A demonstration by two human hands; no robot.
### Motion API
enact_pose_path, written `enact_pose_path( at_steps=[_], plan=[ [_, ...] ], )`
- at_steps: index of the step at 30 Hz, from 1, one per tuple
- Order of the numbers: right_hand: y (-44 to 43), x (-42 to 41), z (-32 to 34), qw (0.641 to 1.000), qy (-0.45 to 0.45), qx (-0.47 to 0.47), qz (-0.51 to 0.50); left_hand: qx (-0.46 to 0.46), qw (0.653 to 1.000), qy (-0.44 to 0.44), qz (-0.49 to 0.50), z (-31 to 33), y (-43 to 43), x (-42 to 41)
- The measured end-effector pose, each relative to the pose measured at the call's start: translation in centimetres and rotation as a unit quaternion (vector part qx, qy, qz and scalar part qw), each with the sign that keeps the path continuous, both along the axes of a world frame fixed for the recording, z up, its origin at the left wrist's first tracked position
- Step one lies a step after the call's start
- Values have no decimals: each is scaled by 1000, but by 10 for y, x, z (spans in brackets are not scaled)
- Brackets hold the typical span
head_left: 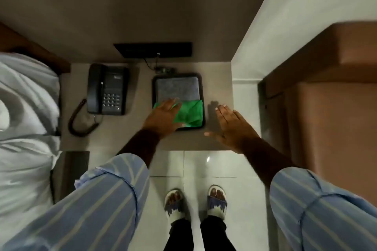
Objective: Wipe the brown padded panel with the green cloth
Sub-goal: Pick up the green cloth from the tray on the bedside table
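The green cloth (188,113) lies crumpled in the near half of a black tray (153,87) on the bedside table. My left hand (163,117) rests flat on the cloth's left part, fingers spread, not gripping it. My right hand (232,126) hovers open just right of the tray, palm down, holding nothing. The brown padded panel (330,120) stands at the right, beyond my right arm, with its padded top edge higher up.
A grey folded towel (175,87) fills the tray's far half. A black telephone (107,89) with a coiled cord sits to the left. A black wall plate (155,50) with a cable hangs behind. White bedding (24,118) lies at the left; tiled floor below.
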State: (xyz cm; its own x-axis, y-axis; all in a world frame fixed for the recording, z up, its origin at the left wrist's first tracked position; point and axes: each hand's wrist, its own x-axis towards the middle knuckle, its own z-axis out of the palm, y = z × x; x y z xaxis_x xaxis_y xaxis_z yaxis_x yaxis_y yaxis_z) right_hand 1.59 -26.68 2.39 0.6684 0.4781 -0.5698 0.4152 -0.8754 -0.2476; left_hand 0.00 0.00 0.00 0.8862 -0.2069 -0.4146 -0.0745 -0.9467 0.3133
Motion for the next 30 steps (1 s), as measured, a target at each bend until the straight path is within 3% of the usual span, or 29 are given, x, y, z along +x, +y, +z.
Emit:
enact_pose_path(
  at_steps=[7, 13, 17, 21, 30],
  plan=[
    [1, -27, -97, 1000, 17, 3, -21, 54, 998, -4, -19, -78, 3, -6],
    [-1, -39, -113, 1000, -12, -11, -18, 81, 994, -68, -41, -85, 0, 1],
    [-1, -30, -97, 1000, -11, -14, -13, 88, 992, -74, -47, -60, -13, 13],
    [-9, -32, -62, 999, -39, -7, -9, 109, 989, -100, 29, -25, -22, 5],
    [-43, -102, 25, 997, -43, -7, -59, 41, 983, -135, 116, 59, -79, -95]
  ],
)
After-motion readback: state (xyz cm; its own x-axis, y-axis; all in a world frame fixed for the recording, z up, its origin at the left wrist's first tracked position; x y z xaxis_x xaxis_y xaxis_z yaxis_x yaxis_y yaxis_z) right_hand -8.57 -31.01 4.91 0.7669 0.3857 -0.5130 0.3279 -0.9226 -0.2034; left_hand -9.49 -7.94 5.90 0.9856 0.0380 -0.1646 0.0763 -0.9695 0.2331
